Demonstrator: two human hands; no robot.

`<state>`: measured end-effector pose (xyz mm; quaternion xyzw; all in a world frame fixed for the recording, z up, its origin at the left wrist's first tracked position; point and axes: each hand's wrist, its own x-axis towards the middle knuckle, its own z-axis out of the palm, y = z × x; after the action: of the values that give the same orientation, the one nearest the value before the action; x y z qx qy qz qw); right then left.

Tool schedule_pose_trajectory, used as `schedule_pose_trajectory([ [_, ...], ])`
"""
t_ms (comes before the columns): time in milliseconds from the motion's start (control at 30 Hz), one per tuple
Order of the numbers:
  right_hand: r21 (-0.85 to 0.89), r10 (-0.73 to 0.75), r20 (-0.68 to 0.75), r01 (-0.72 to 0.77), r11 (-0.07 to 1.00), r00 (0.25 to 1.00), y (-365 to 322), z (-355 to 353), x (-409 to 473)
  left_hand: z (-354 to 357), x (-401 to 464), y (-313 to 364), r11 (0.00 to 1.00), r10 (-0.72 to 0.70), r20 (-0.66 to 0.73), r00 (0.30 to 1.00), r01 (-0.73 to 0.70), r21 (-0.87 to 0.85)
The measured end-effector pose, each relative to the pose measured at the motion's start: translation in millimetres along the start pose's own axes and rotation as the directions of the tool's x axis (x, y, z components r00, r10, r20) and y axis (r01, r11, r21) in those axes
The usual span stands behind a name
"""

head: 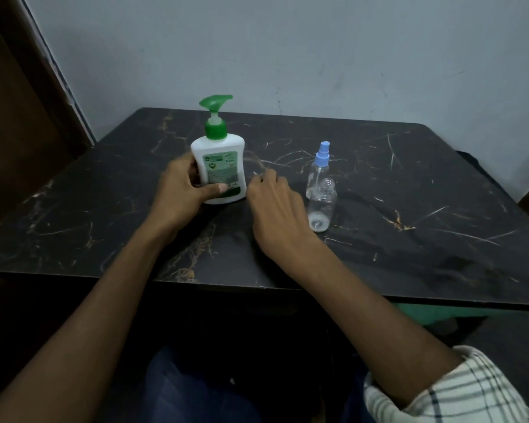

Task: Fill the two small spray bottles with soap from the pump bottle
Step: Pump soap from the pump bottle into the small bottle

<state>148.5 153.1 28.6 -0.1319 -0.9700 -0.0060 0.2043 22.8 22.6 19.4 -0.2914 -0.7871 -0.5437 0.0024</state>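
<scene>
Neither small bottle looked filled: the left hand (180,190) clasped the upright pump bottle (222,166), the right hand (275,206) rested loosely curled beside the uncapped spray bottle (321,206), the capped spray bottle (318,172) just behind.

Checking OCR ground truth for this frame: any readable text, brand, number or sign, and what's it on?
Nothing can be quoted.
Pump bottle: a green and white label with a round logo and lines of small print, all too blurred to read.
Capped spray bottle: clear, no text visible.
Open spray bottle: clear, no text visible.
Table, wall: no signs.
</scene>
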Motion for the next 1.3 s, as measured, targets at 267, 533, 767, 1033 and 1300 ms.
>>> schedule_pose_trajectory([
  [267, 0.044, 0.039, -0.419, -0.023, 0.999, 0.907, 32, -30, -56, -4, 0, -3, 1.000, -0.004, 0.021, 1.000, 0.005, -0.028],
  [533, 0.492, 0.427, -0.106, -0.325, 0.807, 0.898, 111, -25, -91, 2, -5, 8, 0.998, -0.007, 0.055, 0.998, 0.010, -0.062],
  [767, 0.584, 0.340, 0.060, -0.309, 0.751, 0.939, 105, -2, -67, 7, -14, 15, 0.996, 0.011, 0.064, 0.998, -0.005, -0.093],
  [1033, 0.592, 0.336, 0.057, -0.303, 0.747, 0.940, 105, 3, -62, 9, -19, 18, 0.996, 0.015, 0.076, 0.997, -0.009, -0.085],
  [1300, 0.657, 0.344, 0.005, -0.263, 0.706, 0.939, 112, -7, -69, 15, -26, 27, 0.996, 0.043, 0.111, 0.993, -0.034, -0.087],
])
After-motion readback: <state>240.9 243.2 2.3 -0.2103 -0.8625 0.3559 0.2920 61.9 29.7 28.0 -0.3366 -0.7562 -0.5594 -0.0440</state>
